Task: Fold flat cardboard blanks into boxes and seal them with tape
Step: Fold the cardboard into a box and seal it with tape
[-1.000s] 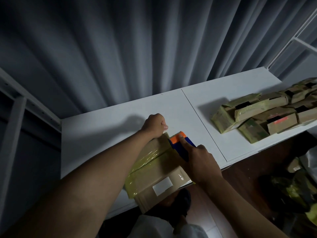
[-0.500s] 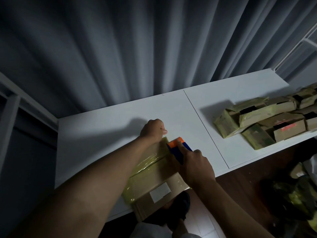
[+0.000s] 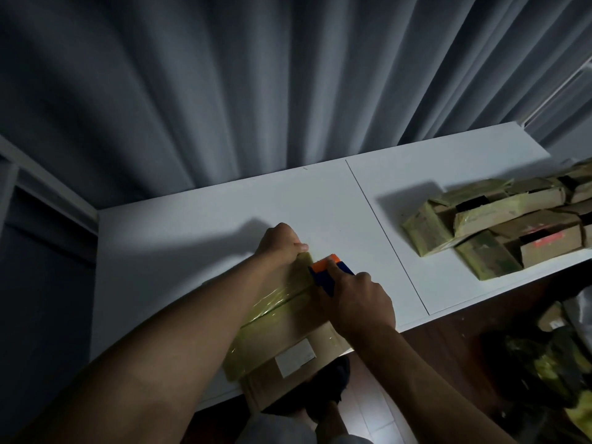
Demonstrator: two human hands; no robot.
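Since a second ago the right hand (image 3: 362, 302) has drawn the tape dispenser (image 3: 331, 270) slightly toward the far end of the box (image 3: 288, 328), while the left hand (image 3: 282, 241) has stayed curled over that far edge.

Both forearms reach forward from the bottom of the view and meet over the box. The left arm stretches long and nearly straight, its fingers bent over the box's far edge and gripping it, knuckles up. The right wrist is bent, its fingers wrapped round the blue body of the dispenser; the orange toothed end points away from the person, just beside the left hand.

The box lies on the near edge of the white table (image 3: 192, 238), part of it overhanging, with yellowish tape (image 3: 275, 302) running along its top and a white label (image 3: 294, 357) on its near side. Well apart, on the right of the table, lies a pile of taped boxes (image 3: 499, 225).
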